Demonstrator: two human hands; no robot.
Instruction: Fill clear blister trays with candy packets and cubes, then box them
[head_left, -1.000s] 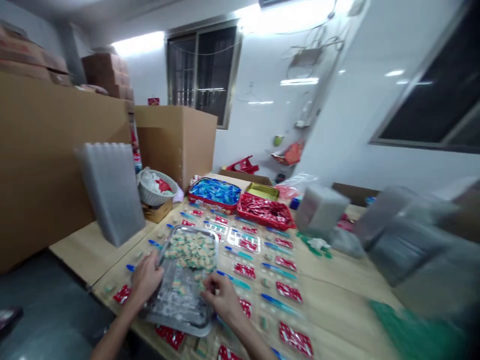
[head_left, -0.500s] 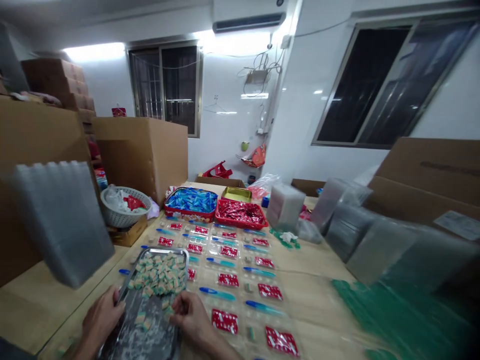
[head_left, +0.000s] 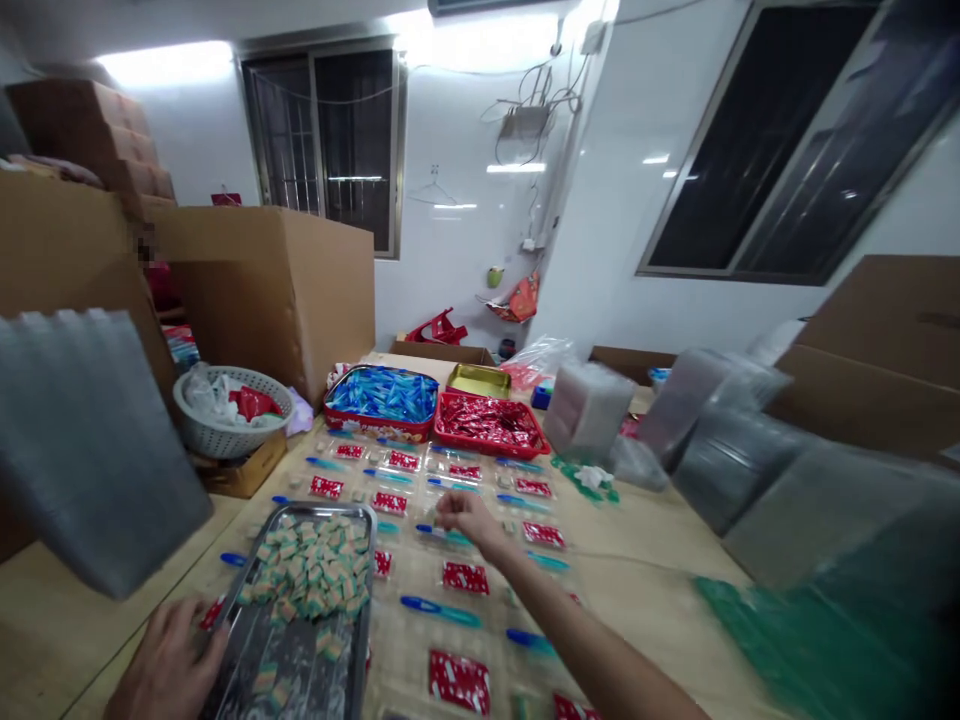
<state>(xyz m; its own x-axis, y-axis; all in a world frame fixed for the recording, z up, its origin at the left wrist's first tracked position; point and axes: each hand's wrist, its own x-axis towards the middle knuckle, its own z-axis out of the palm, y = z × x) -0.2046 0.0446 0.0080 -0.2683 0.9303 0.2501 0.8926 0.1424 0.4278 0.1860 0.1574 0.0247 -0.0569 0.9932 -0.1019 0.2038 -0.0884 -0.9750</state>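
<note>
My left hand (head_left: pixel 169 655) is at the left rim of a metal tray (head_left: pixel 363 640), thumb over the edge and fingers closed along its side. In the tray's far half lies a heap of small green-and-cream striped blocks (head_left: pixel 319 565); a few loose ones are nearer me. My right hand (head_left: pixel 466 520) hovers over rows of clear plastic packs, its thumb and fingertips pinched together; what they hold, if anything, is too small to make out. Around it the packs carry slim blue-and-turquoise sticks (head_left: pixel 441 611) and red packets with white marks (head_left: pixel 465 577).
A tin of blue sticks (head_left: pixel 384 397) and a red basket of red packets (head_left: pixel 491 425) stand behind the rows. A white colander (head_left: pixel 232 435) and stacked clear plastic trays (head_left: pixel 97 450) are left. More plastic stacks (head_left: pixel 592 410) and green sheeting (head_left: pixel 795 630) lie right.
My right hand has left the metal tray and moved forward and right over the packs. My left hand stays by the tray's left rim, slightly lower in view. The view has shifted a little.
</note>
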